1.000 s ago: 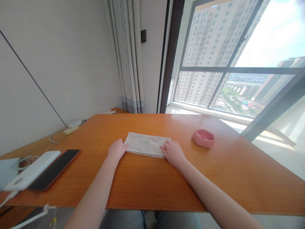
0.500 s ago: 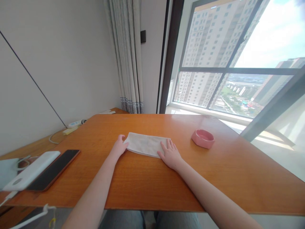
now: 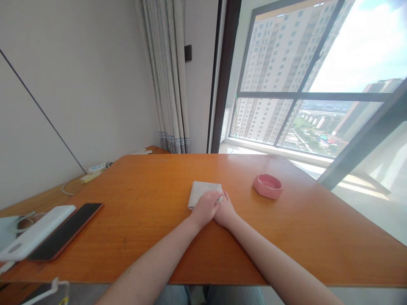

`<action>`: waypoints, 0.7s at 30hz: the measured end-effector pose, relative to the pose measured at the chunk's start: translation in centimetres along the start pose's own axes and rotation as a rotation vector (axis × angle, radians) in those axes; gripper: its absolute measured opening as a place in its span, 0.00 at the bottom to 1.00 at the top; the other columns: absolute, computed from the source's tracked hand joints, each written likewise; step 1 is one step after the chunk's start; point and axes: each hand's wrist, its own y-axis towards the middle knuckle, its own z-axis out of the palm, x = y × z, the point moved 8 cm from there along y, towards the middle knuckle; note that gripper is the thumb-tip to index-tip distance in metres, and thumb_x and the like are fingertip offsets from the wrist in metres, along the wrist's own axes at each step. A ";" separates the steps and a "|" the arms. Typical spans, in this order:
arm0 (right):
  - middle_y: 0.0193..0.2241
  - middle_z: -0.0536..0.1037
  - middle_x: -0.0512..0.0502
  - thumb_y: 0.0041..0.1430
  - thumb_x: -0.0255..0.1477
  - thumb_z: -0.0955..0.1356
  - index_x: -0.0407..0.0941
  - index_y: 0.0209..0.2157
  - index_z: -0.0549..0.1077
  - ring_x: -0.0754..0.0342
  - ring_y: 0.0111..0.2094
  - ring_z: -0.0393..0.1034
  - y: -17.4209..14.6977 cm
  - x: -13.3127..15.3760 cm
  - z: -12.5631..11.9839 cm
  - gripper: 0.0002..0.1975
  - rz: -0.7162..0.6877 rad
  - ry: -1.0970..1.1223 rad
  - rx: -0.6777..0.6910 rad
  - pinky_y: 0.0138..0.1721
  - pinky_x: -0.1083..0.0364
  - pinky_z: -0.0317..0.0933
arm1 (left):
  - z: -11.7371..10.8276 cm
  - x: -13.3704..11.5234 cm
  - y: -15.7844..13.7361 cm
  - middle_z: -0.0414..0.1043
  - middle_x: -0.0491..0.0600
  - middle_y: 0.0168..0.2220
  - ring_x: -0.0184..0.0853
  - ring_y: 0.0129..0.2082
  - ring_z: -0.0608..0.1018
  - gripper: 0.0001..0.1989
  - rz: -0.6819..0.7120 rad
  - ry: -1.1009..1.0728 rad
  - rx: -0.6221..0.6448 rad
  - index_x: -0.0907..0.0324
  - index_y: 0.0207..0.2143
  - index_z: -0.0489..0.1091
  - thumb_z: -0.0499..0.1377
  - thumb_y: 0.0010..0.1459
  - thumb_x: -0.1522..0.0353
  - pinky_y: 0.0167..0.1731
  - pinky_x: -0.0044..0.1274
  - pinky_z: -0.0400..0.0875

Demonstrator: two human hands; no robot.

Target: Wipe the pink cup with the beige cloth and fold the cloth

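Observation:
A whitish cloth (image 3: 202,188), folded into a small, roughly square pad, lies on the wooden table in front of me. My left hand (image 3: 206,208) reaches across its lower right part, fingers closed on the cloth at the right edge. Close against it, my right hand (image 3: 225,212) rests at the same right edge of the cloth. The two hands touch. Most of the right hand's fingers are hidden behind the left hand, so their grip does not show.
A pink faceted bowl (image 3: 268,186) stands right of the hands. On the left lie a dark phone (image 3: 66,231) and a white power bank (image 3: 38,232) with a cable. A power strip (image 3: 97,167) sits by the wall. The table's front edge (image 3: 222,284) runs above my lap.
My left hand has carried the cloth's left end over to the right, folding it about in half. It now meets my right hand, which was lying flat on the cloth's right end.

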 end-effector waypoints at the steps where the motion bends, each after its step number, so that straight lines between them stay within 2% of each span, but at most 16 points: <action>1: 0.60 0.60 0.38 0.60 0.35 0.58 0.44 0.60 0.57 0.40 0.63 0.43 0.0 0.0 0.0 0.27 -0.002 0.002 0.001 0.61 0.42 0.32 | 0.2 0.1 -0.1 0.71 0.51 0.43 0.37 0.45 0.71 0.15 -0.012 0.002 0.006 0.57 0.44 0.66 0.53 0.53 0.75 0.48 0.30 0.65; 5: 0.61 0.56 0.39 0.59 0.35 0.59 0.45 0.61 0.55 0.39 0.64 0.38 -0.1 -0.1 0.2 0.28 0.005 0.015 -0.007 0.61 0.41 0.33 | -0.4 1.1 -0.9 0.71 0.52 0.45 0.39 0.47 0.71 0.17 -0.088 0.037 -0.010 0.57 0.47 0.66 0.54 0.53 0.72 0.51 0.33 0.62; 8: 0.63 0.53 0.38 0.58 0.35 0.61 0.43 0.62 0.53 0.39 0.64 0.38 -0.1 -0.1 -0.1 0.31 -0.023 0.048 -0.023 0.60 0.41 0.35 | -0.3 1.6 -1.3 0.65 0.54 0.55 0.43 0.56 0.64 0.24 -0.145 0.111 0.030 0.57 0.54 0.62 0.54 0.53 0.68 0.59 0.40 0.50; 10: 0.61 0.56 0.37 0.56 0.33 0.62 0.42 0.60 0.57 0.40 0.62 0.44 0.0 -0.2 -0.8 0.30 -0.082 0.121 -0.036 0.60 0.43 0.40 | 0.4 2.0 -1.4 0.59 0.54 0.60 0.42 0.61 0.59 0.26 -0.182 0.146 0.096 0.58 0.58 0.58 0.51 0.56 0.67 0.61 0.41 0.43; 12: 0.56 0.65 0.38 0.54 0.29 0.62 0.43 0.54 0.66 0.45 0.57 0.56 0.2 -0.7 -1.8 0.24 -0.136 0.240 -0.038 0.57 0.48 0.48 | 1.1 2.3 -1.5 0.56 0.54 0.61 0.41 0.62 0.57 0.26 -0.200 0.178 0.155 0.59 0.60 0.55 0.46 0.59 0.67 0.61 0.40 0.42; 14: 0.45 0.74 0.41 0.53 0.23 0.60 0.43 0.44 0.73 0.50 0.48 0.65 0.7 -2.6 -3.0 0.18 -0.065 0.342 -0.082 0.51 0.52 0.56 | 1.7 2.6 -1.5 0.55 0.55 0.61 0.41 0.62 0.57 0.26 -0.199 0.224 0.185 0.61 0.60 0.54 0.45 0.59 0.68 0.61 0.39 0.41; 17: 0.36 0.76 0.43 0.53 0.20 0.57 0.41 0.37 0.73 0.53 0.40 0.69 1.0 -5.7 -4.3 0.16 0.145 0.398 -0.232 0.44 0.55 0.60 | 2.2 2.9 -1.5 0.55 0.58 0.61 0.43 0.62 0.56 0.28 -0.227 0.302 0.196 0.64 0.60 0.54 0.47 0.56 0.69 0.61 0.40 0.41; 19: 0.39 0.75 0.42 0.55 0.23 0.58 0.40 0.41 0.71 0.52 0.42 0.68 1.0 -5.8 -4.6 0.15 0.135 0.401 -0.297 0.46 0.54 0.59 | 2.3 2.7 -1.6 0.54 0.60 0.61 0.45 0.62 0.56 0.28 -0.247 0.334 0.193 0.65 0.60 0.55 0.47 0.56 0.68 0.61 0.41 0.41; 21: 0.46 0.73 0.40 0.58 0.28 0.59 0.40 0.47 0.69 0.52 0.49 0.65 1.0 -4.4 -4.2 0.16 0.033 0.378 -0.300 0.52 0.53 0.56 | 2.0 2.2 -1.6 0.54 0.62 0.61 0.46 0.62 0.55 0.29 -0.233 0.347 0.194 0.66 0.59 0.56 0.48 0.57 0.64 0.61 0.42 0.41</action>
